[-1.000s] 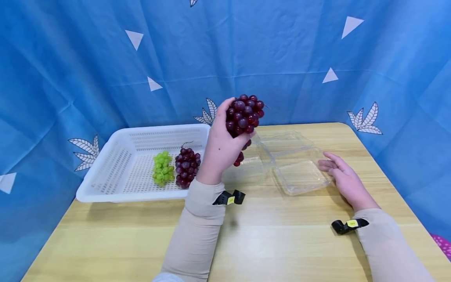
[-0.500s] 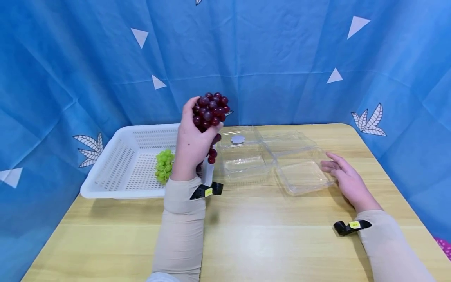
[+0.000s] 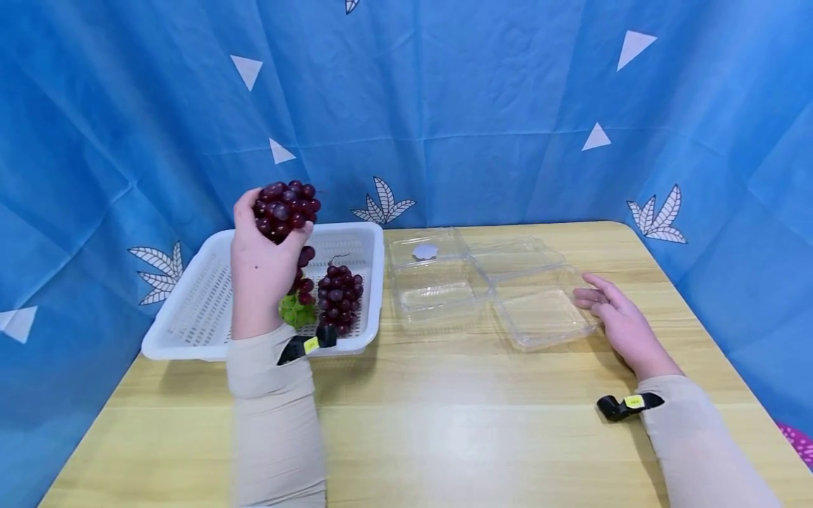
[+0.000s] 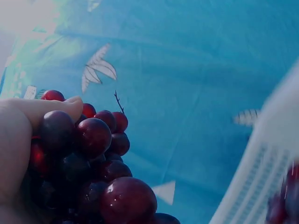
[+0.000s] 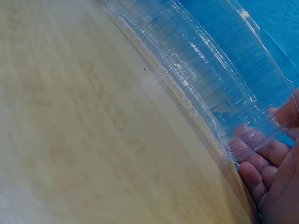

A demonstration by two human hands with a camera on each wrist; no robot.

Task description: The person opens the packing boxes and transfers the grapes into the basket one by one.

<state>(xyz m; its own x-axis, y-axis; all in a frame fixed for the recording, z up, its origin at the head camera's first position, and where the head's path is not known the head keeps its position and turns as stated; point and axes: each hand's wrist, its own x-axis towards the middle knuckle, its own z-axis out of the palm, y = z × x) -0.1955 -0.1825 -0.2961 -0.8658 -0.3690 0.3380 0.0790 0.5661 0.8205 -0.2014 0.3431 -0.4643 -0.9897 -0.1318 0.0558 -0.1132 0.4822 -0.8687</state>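
In the head view my left hand (image 3: 263, 271) grips a bunch of dark red grapes (image 3: 286, 210), holding it above the white basket (image 3: 184, 346). The left wrist view shows the thumb lying across the held grapes (image 4: 93, 140). Below, a bunch of green grapes (image 3: 295, 310) lies in the basket, partly hidden by the held bunch. Beside it lies a second dark red bunch (image 3: 339, 296). My right hand (image 3: 619, 321) rests at the right side of a clear plastic box (image 3: 540, 342), its fingers loosely extended; in the right wrist view some fingers show through the plastic (image 5: 205, 93).
The clear box's other half, perhaps its lid (image 3: 438, 289), lies folded out to the left, close to the basket. A whitish round patch (image 3: 425, 252) shows on it. Wooden table (image 3: 457, 430) stretches in front; a blue curtain (image 3: 495, 85) hangs behind.
My left hand has carried the dark red bunch leftward, from over the clear plastic to over the basket. My right hand has stayed at the box.
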